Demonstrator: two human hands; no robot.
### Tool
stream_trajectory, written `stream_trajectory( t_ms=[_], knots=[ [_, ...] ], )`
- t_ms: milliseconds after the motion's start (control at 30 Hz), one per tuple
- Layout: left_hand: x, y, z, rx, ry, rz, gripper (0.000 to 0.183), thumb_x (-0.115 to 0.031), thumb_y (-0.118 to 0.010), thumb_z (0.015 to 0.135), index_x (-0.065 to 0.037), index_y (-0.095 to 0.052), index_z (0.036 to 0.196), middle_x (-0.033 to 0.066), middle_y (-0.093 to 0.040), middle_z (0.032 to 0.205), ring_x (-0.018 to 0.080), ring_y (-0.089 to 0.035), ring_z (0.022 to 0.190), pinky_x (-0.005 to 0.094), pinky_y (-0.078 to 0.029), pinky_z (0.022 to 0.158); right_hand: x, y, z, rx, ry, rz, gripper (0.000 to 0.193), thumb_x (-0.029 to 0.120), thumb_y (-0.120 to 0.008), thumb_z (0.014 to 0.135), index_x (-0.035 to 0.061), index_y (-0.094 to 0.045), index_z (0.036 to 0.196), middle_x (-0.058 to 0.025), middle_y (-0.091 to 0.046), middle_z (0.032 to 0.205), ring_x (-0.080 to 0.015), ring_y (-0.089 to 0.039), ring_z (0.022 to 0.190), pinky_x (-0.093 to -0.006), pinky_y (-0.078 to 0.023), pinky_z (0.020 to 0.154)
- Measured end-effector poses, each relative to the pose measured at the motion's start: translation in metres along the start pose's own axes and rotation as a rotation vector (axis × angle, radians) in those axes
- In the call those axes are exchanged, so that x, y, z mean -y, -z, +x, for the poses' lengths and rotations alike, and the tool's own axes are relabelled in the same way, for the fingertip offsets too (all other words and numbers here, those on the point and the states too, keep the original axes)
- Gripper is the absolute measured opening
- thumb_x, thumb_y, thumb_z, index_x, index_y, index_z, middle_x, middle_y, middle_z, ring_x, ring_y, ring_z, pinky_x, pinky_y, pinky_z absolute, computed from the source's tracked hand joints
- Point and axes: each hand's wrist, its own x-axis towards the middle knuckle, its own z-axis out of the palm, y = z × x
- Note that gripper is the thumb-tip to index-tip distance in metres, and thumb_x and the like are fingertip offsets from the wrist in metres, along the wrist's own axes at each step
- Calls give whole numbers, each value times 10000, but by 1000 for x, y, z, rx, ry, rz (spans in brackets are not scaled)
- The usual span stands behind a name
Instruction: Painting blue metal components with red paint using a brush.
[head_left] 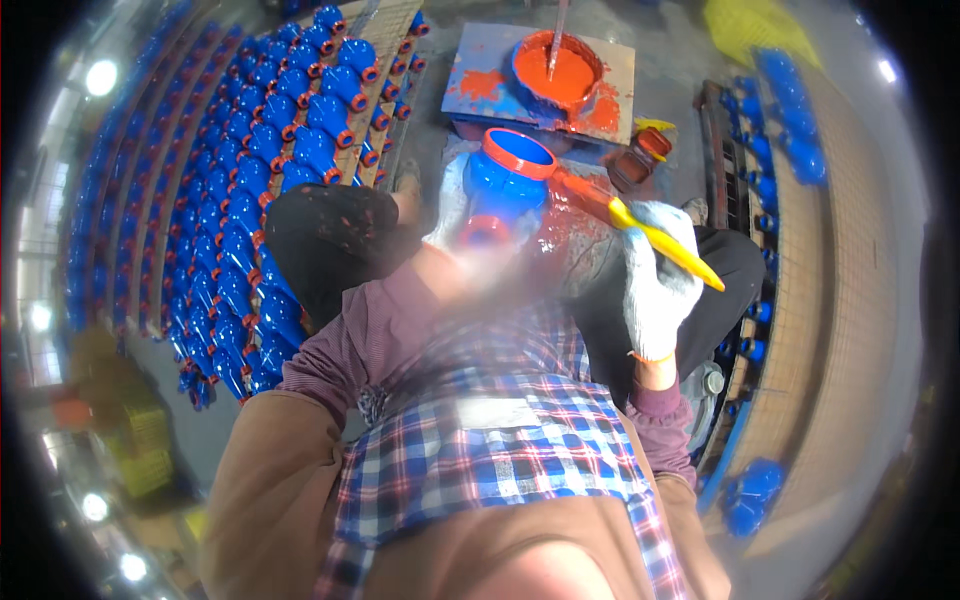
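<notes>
My left hand point(452, 215), in a white glove, is closed around a glossy blue hollow part point(505, 192). The part's wide round mouth has an orange-red rim and faces up and away from me; its lower end is blurred. In my white-gloved right hand point(660, 285) is a paintbrush point(665, 245) with a yellow handle. Its paint-covered head points left, against or very near the right side of the rim; I cannot tell whether they touch. Beyond the part, a round bucket point(520, 72) of orange-red paint point(562, 76) has a stick point(557, 42) standing in it.
The bucket stands on a paint-smeared board point(475, 55). Right of it sits a small reddish container point(632, 165). Many similar blue parts with red ends line racks point(375, 45) on my left. More blue parts point(765, 190) and a long board point(810, 290) are at my right.
</notes>
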Motion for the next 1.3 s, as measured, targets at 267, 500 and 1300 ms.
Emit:
stream_trajectory(
  t_ms=[267,500,1300],
  knots=[
    [-28,4,17,-287,-320,53,677,-668,-481,851,-143,-523,1275,122,-628,1110,310,-638,856,388,-580,682,26,-4,20,112,306,-419,285,-51,-711,755,53,-682,1019,-106,-679,963,-263,-645,923,-339,-505,851],
    [-56,15,22,-149,-350,204,588,-661,-442,882,-172,-543,1192,104,-628,1029,278,-629,856,459,-559,748,41,-29,51,729,782,-644,369,164,-707,692,168,-694,1061,-90,-676,985,-246,-660,795,-342,-516,652],
    [-292,-4,-14,-246,-773,969,268,-168,-585,930,-53,-591,1172,59,-631,1051,149,-619,933,297,-521,828,-16,-57,163,380,267,-637,213,93,-720,765,47,-690,971,-128,-668,925,-316,-625,851,-387,-497,772]
  ],
)
